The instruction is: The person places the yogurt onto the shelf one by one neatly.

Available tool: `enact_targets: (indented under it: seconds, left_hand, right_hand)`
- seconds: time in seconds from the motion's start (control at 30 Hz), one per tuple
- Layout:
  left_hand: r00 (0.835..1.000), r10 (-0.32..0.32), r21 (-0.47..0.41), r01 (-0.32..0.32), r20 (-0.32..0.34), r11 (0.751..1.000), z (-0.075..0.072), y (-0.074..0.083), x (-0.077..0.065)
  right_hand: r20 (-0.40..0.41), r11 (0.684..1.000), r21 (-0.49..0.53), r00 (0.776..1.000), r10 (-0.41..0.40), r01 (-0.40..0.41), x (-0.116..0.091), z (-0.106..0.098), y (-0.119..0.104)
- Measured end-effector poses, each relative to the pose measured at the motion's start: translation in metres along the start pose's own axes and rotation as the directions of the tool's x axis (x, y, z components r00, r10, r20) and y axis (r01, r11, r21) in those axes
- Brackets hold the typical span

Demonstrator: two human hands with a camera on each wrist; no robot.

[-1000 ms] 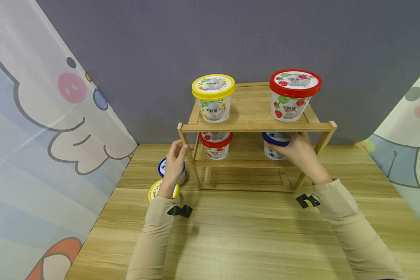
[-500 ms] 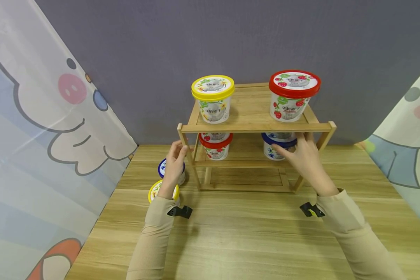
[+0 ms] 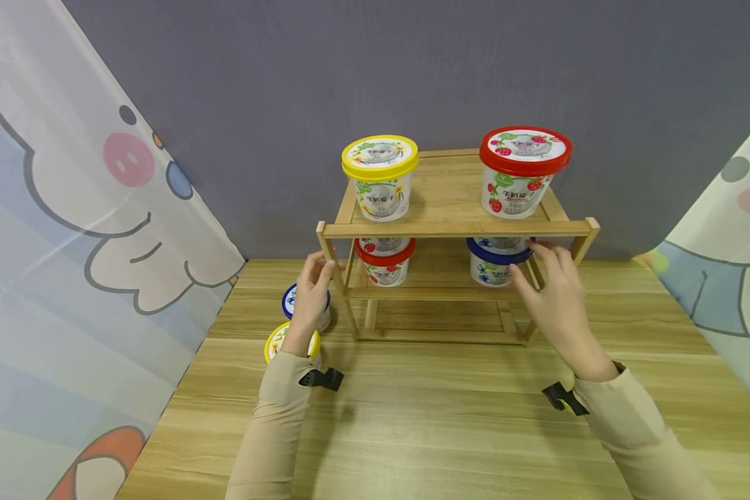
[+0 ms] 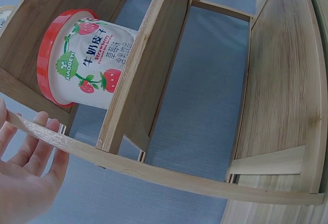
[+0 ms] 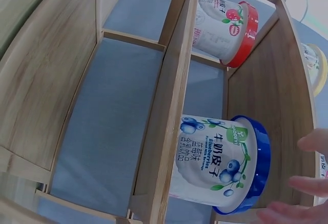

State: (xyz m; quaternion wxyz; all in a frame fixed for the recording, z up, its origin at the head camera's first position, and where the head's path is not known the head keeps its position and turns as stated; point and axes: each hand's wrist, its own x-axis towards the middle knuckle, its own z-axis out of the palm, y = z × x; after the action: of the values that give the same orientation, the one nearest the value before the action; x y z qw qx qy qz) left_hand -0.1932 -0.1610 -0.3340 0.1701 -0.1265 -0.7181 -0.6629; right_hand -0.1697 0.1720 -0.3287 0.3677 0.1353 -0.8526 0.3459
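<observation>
My left hand (image 3: 310,298) holds the left post of a wooden three-tier rack (image 3: 456,226), its fingers passing behind the post in the left wrist view. My right hand (image 3: 556,305) is beside the rack's right side, fingers spread and holding nothing. Just left of it, a blue-lidded blueberry milk tub (image 3: 490,269) stands upright on the middle shelf. In the right wrist view the fingers (image 5: 307,185) are apart from that tub's lid. A red-lidded strawberry tub (image 3: 384,267) stands at the left of the same shelf, partly hidden by the top shelf.
A yellow-lidded tub (image 3: 381,177) and a red-lidded tub (image 3: 523,170) stand on the top shelf. On the wooden table (image 3: 437,417), left of the rack, a blue-lidded tub (image 3: 289,300) and a yellow-lidded tub (image 3: 278,339) are partly behind the left arm. A grey wall (image 3: 444,69) rises behind.
My right hand has let go of the blueberry tub and drawn back to the right and toward me. The tub stays on the middle shelf, and my left hand has not moved.
</observation>
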Motion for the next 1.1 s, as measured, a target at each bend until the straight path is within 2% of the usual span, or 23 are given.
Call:
enact_targets:
  seconds: [0.2, 0.4, 0.63, 0.8, 1.03, 1.1]
  left_hand:
    - [1.000, 0.011, 0.003, -0.011, -0.006, 1.000, -0.003, -0.010, 0.003]
    - [0.999, 0.033, -0.011, -0.033, 0.000, 0.999, -0.006, -0.024, 0.006]
    - [1.000, 0.022, -0.018, -0.022, -0.002, 1.000, -0.004, -0.018, 0.004]
    - [1.000, 0.010, -0.011, -0.010, 0.001, 1.000, -0.005, -0.021, 0.006]
    - [1.000, 0.010, 0.008, -0.010, 0.006, 1.000, -0.001, -0.002, 0.001]
    - [1.000, 0.012, 0.004, -0.012, 0.009, 1.000, 0.000, -0.001, 0.001]
  right_hand:
    - [-0.108, 0.996, 0.016, 0.991, -0.083, 0.085, -0.007, -0.002, 0.000]
    - [-0.221, 0.990, 0.052, 0.969, -0.113, 0.127, -0.012, -0.006, 0.006]
    - [-0.337, 0.982, 0.096, 0.933, -0.124, 0.165, -0.016, -0.010, 0.018]
    - [-0.402, 0.986, 0.102, 0.912, -0.083, 0.135, -0.019, -0.012, 0.029]
    - [-0.431, 0.995, 0.096, 0.902, 0.015, 0.030, -0.023, -0.017, 0.041]
    - [-0.433, 0.995, 0.096, 0.900, 0.049, -0.008, -0.023, -0.019, 0.043]
